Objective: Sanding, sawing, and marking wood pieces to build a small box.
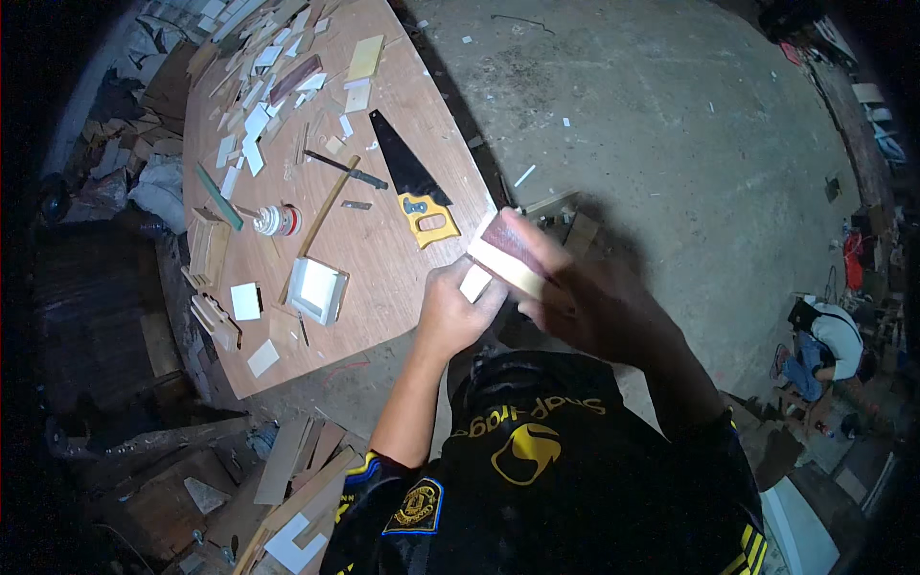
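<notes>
My left hand [452, 311] is closed on a small pale piece [476, 282] at the table's right edge. My right hand [580, 297] grips a cream block with a dark red-brown face [508, 242], held on or just over the pale piece; whether they touch is unclear. Just left of my hands a hand saw with a yellow handle [429, 222] lies flat on the plywood table [383, 292].
The table also bears a pale box [316, 287], a glue tub [276, 218], a long stick [324, 216], a black-handled tool [359, 174] and several wood offcuts [257, 125]. Boards [287, 460] lie below it. A crouching person [829, 340] is at the right on the concrete floor [690, 163].
</notes>
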Tool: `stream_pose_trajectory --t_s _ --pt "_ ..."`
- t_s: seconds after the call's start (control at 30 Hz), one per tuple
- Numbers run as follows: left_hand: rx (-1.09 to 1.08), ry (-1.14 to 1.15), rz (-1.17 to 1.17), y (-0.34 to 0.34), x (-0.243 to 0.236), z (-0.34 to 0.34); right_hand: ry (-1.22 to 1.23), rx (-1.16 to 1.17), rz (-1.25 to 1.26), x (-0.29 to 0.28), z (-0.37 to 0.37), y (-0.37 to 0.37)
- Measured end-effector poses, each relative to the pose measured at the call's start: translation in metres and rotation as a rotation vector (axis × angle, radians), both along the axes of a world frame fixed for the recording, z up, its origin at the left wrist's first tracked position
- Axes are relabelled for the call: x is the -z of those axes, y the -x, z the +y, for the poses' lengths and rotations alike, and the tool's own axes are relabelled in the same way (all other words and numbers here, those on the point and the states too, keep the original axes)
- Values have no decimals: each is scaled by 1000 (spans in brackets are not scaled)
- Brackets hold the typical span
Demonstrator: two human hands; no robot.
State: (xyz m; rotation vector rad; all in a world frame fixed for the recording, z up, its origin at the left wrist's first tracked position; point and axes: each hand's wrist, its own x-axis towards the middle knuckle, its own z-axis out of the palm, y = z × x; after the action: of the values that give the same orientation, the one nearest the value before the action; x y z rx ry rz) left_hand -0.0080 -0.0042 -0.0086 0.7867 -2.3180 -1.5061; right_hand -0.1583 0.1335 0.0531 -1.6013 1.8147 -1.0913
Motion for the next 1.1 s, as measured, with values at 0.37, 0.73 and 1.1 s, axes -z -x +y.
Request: stream_pose_trajectory --t_s 0.37,0.73,1.1 --pt "144 125 12 10 9 3 -203 3 28 -11 -12 12" --pt "-33 -45 43 17 8 -5 -402 5 -12 -8 -14 18" --pt "-37 -143 -48 16 9 -6 53 59 -3 15 -5 19"
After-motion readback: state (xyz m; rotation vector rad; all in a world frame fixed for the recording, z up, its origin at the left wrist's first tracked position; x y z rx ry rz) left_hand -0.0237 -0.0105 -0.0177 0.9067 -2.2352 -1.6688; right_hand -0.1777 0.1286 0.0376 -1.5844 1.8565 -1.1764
